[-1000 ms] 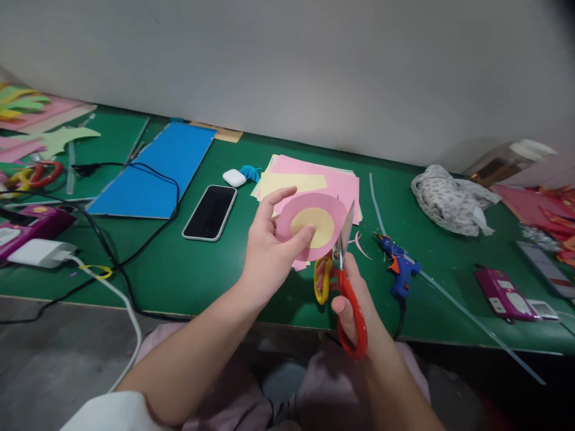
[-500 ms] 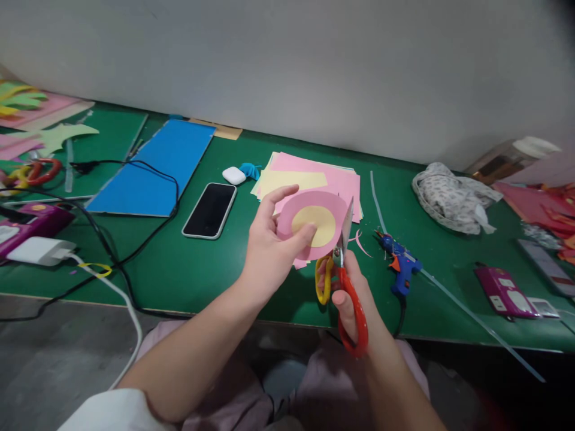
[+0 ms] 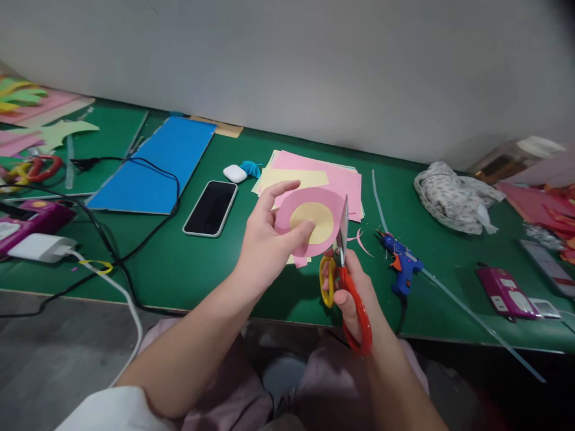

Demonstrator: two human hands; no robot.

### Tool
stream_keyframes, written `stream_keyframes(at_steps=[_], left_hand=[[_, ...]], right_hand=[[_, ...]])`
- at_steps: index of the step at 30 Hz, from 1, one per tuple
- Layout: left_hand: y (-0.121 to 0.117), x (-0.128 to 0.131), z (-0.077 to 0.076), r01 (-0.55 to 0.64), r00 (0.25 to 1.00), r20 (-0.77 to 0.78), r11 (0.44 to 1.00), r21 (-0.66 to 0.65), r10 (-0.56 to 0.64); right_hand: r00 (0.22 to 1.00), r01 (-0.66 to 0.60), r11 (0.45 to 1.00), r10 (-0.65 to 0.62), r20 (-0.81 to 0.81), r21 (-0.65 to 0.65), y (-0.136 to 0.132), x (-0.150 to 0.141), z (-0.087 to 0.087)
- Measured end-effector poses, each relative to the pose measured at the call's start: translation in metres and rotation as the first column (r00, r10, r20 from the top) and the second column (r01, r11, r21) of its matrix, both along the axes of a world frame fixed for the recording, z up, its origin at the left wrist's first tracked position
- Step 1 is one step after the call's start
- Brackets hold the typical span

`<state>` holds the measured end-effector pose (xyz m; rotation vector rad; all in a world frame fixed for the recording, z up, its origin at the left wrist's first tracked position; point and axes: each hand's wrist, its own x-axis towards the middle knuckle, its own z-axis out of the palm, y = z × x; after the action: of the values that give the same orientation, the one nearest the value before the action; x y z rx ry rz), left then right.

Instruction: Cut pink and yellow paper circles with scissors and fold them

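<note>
My left hand [image 3: 272,236] pinches a pink paper circle [image 3: 286,208] that carries a smaller yellow circle [image 3: 323,220] in its middle; the thumb presses on the yellow part. In my right hand [image 3: 354,287] is a pair of scissors [image 3: 357,308] with one red and one yellow handle loop. Their blades point up and stand at the right edge of the pink circle. Behind the circle lies a stack of pink and yellow paper sheets [image 3: 344,179]. Thin pink paper trimmings [image 3: 363,244] rest on the table just right of the blades.
On the green table [image 3: 215,269] a phone [image 3: 210,208], a white case [image 3: 234,173] and a blue board [image 3: 157,170] lie to the left. A blue glue gun [image 3: 404,263] with a long glue stick is at the right. Black cables [image 3: 105,239] cross the left side.
The scissors and my right hand have shifted slightly right and the blades stand more upright. The paper circle has tilted a little in my left hand.
</note>
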<state>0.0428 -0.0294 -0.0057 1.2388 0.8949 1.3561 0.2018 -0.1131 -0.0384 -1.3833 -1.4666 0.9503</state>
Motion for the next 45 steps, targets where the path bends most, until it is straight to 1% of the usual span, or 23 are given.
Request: stream_keyframes(at_steps=[7,15,20,30,41,45], left_hand=[[0.0024,-0.0042,0.001,0.022,1.0,-0.007,0.999,-0.027,-0.022],[0.0015,-0.0044,0.0028,0.029,1.0,0.007,0.999,-0.032,-0.029],[0.0005,-0.0018,0.0035,0.042,0.999,0.022,0.999,-0.029,-0.041],[0.0,-0.0012,0.0033,0.036,0.999,0.012,0.999,-0.022,-0.036],[0.0026,-0.0049,0.0013,0.059,0.998,-0.003,0.998,-0.031,-0.059],[0.0048,-0.0072,0.0002,0.057,0.998,-0.016,0.998,-0.035,-0.058]], right_hand=[[1.0,-0.012,1.0,0.011,-0.029,-0.024,0.0012,-0.0002,-0.0036],[0.999,-0.04,0.999,0.04,-0.012,0.0,0.0009,-0.0002,-0.0043],[1.0,-0.017,1.0,0.017,-0.006,0.01,0.0004,-0.0006,-0.0047],[0.999,-0.005,0.999,0.003,-0.047,-0.033,0.0004,-0.0018,-0.005],[1.0,-0.007,1.0,0.007,0.019,-0.002,-0.0001,-0.0015,-0.0019],[1.0,-0.018,1.0,0.018,0.014,-0.011,-0.0001,-0.0009,-0.0015]])
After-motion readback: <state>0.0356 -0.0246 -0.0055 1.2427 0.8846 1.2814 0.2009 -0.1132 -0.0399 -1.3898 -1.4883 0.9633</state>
